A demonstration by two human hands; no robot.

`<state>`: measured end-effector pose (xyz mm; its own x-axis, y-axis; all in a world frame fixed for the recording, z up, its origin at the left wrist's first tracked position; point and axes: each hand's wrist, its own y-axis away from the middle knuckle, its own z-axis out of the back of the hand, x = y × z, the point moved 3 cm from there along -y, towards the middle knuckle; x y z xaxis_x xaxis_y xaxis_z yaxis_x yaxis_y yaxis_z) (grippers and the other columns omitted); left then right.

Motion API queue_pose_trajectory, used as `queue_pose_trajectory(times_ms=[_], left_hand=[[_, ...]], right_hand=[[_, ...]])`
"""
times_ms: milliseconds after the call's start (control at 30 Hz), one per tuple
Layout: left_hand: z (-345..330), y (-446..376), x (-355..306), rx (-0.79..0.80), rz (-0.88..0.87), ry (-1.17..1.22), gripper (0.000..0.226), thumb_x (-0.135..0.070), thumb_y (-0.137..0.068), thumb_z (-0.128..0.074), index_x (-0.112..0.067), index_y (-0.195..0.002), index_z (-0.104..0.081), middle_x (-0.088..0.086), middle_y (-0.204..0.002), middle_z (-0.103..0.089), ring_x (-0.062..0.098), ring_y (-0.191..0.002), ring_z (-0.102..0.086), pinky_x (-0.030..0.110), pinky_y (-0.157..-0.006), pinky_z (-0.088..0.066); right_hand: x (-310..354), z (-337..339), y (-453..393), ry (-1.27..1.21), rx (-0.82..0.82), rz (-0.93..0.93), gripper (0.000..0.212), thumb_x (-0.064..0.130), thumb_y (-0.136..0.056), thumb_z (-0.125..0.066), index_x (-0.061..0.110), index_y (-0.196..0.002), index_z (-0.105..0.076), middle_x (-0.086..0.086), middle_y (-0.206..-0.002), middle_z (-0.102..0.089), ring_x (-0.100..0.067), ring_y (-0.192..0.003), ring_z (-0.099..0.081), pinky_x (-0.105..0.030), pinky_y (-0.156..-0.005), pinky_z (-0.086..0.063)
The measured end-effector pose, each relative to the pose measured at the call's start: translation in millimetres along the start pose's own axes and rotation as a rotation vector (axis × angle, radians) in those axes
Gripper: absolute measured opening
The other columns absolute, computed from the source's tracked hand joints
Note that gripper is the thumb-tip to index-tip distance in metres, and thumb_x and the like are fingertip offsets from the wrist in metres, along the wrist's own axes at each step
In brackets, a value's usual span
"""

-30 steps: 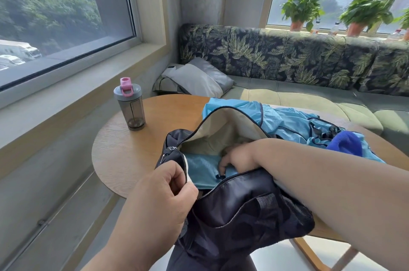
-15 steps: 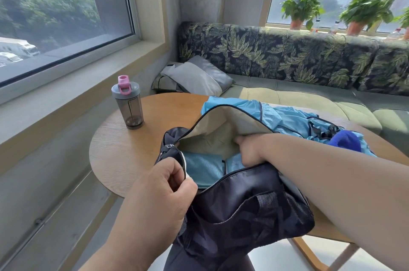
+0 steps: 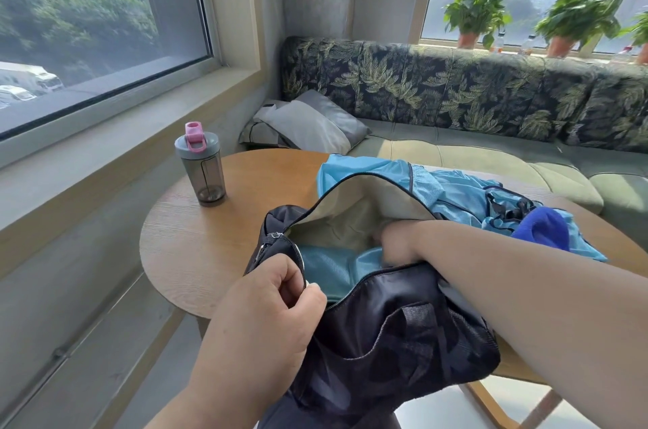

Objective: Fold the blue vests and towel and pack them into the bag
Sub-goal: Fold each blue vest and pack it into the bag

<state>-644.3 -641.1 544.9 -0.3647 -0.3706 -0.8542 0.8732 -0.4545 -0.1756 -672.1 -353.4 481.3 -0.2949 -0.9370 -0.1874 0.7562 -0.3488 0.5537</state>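
A dark navy bag [image 3: 385, 341] sits open at the round table's near edge and shows its beige lining. My left hand [image 3: 266, 316] pinches the bag's rim next to the zipper and holds the mouth open. A folded light blue vest [image 3: 333, 267] lies inside the bag. My right hand [image 3: 399, 243] is in the opening above that vest; it is blurred and its fingers are hidden. Behind the bag, more light blue vests [image 3: 456, 193] lie in a loose heap on the table. A dark blue towel [image 3: 543, 229] rests on them at the right.
A grey bottle with a pink cap [image 3: 201, 165] stands on the wooden table [image 3: 210, 246] at the left, near the window sill. A green sofa [image 3: 456, 155] with grey pillows [image 3: 308, 127] runs behind the table. Potted plants [image 3: 473, 11] line the far window.
My right hand has lifted from deep inside the bag, where it pressed on the folded vest, up towards the opening. My left hand keeps its grip on the rim.
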Motion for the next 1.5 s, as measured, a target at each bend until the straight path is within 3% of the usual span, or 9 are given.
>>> queue_pose_trajectory(times_ms=[167, 367, 600, 733, 867, 1033, 1200, 1367, 1500], left_hand=[[-3.7, 0.2, 0.7, -0.013, -0.001, 0.0, 0.023, -0.032, -0.086, -0.065, -0.02, -0.077, -0.048, -0.008, -0.053, -0.042, 0.009, -0.052, -0.038, 0.034, -0.058, -0.04], [-7.7, 1.5, 1.6, -0.005, -0.011, -0.017, 0.023, -0.034, -0.086, -0.065, -0.021, -0.078, -0.049, -0.008, -0.052, -0.045, 0.009, -0.051, -0.039, 0.036, -0.057, -0.042], [-6.2, 1.6, -3.7, -0.01, -0.009, -0.039, 0.02, -0.036, -0.085, -0.062, -0.025, -0.076, -0.048, -0.008, -0.054, -0.046, 0.01, -0.054, -0.042, 0.033, -0.058, -0.042], [-6.6, 2.6, -4.3, -0.01, -0.01, -0.044, 0.023, -0.034, -0.087, -0.063, -0.024, -0.074, -0.047, -0.007, -0.054, -0.046, 0.009, -0.053, -0.043, 0.029, -0.057, -0.04], [-7.6, 3.3, -3.7, 0.002, -0.017, -0.067, 0.024, -0.036, -0.088, -0.064, -0.025, -0.075, -0.047, -0.008, -0.054, -0.047, 0.009, -0.054, -0.044, 0.029, -0.056, -0.039], [-7.0, 4.0, -4.0, 0.017, -0.014, -0.054, 0.02, -0.039, -0.087, -0.064, -0.03, -0.077, -0.049, -0.008, -0.054, -0.05, 0.008, -0.054, -0.045, 0.031, -0.059, -0.043], [-9.8, 4.0, 0.3, 0.045, 0.001, -0.051, 0.024, -0.04, -0.088, -0.064, -0.028, -0.076, -0.047, -0.009, -0.053, -0.047, 0.008, -0.052, -0.042, 0.035, -0.06, -0.044], [-12.5, 3.2, 1.2, 0.05, 0.006, -0.074, 0.022, -0.04, -0.087, -0.063, -0.026, -0.078, -0.048, -0.01, -0.054, -0.048, 0.009, -0.053, -0.044, 0.035, -0.061, -0.045], [-12.4, 2.9, 1.6, 0.058, 0.029, -0.065, 0.022, -0.043, -0.089, -0.061, -0.028, -0.079, -0.048, -0.01, -0.055, -0.048, 0.009, -0.055, -0.044, 0.035, -0.062, -0.045]], right_hand=[[-2.8, 7.0, -7.1, -0.12, -0.187, 0.034, 0.028, 0.023, -0.099, -0.057, 0.015, -0.125, -0.058, -0.006, -0.115, -0.068, -0.027, -0.096, -0.061, -0.033, -0.082, -0.049], [3.4, 4.0, 1.2, 0.127, -0.073, -0.022, 0.04, 0.016, -0.102, -0.054, 0.006, -0.141, -0.055, -0.011, -0.138, -0.062, -0.028, -0.123, -0.061, -0.031, -0.093, -0.045], [-4.7, 6.5, 6.9, 0.141, 0.181, -0.042, 0.034, 0.018, -0.105, -0.051, 0.006, -0.134, -0.065, -0.013, -0.14, -0.063, -0.026, -0.11, -0.056, -0.034, -0.098, -0.041], [-10.9, 2.6, 4.4, 0.04, 0.178, -0.059, 0.039, 0.029, -0.098, -0.064, 0.012, -0.133, -0.067, -0.007, -0.125, -0.064, -0.024, -0.106, -0.055, -0.034, -0.1, -0.043], [-16.9, -0.5, 7.7, -0.077, 0.161, -0.029, 0.086, 0.041, -0.095, -0.071, 0.021, -0.165, -0.026, -0.004, -0.165, -0.037, -0.024, -0.15, -0.036, -0.036, -0.119, -0.028], [-13.2, -7.2, 3.5, -0.001, 0.117, 0.012, 0.091, 0.038, -0.098, -0.069, 0.035, -0.167, -0.01, -0.002, -0.174, -0.013, -0.027, -0.159, -0.018, -0.045, -0.126, -0.015], [-4.6, -6.3, 5.4, 0.004, -0.103, 0.12, 0.066, 0.035, -0.102, -0.06, 0.041, -0.159, -0.028, -0.01, -0.159, -0.032, -0.034, -0.148, -0.035, -0.046, -0.122, -0.028], [-0.6, -13.0, 9.8, -0.122, 0.107, 0.169, 0.061, 0.026, -0.095, -0.073, 0.031, -0.147, -0.041, -0.004, -0.123, -0.055, -0.024, -0.103, -0.054, -0.031, -0.09, -0.043], [1.3, -7.2, 24.1, -0.139, 0.152, 0.167, 0.077, 0.033, -0.096, -0.074, 0.031, -0.16, -0.031, -0.01, -0.145, -0.056, -0.025, -0.119, -0.058, -0.03, -0.095, -0.041]])
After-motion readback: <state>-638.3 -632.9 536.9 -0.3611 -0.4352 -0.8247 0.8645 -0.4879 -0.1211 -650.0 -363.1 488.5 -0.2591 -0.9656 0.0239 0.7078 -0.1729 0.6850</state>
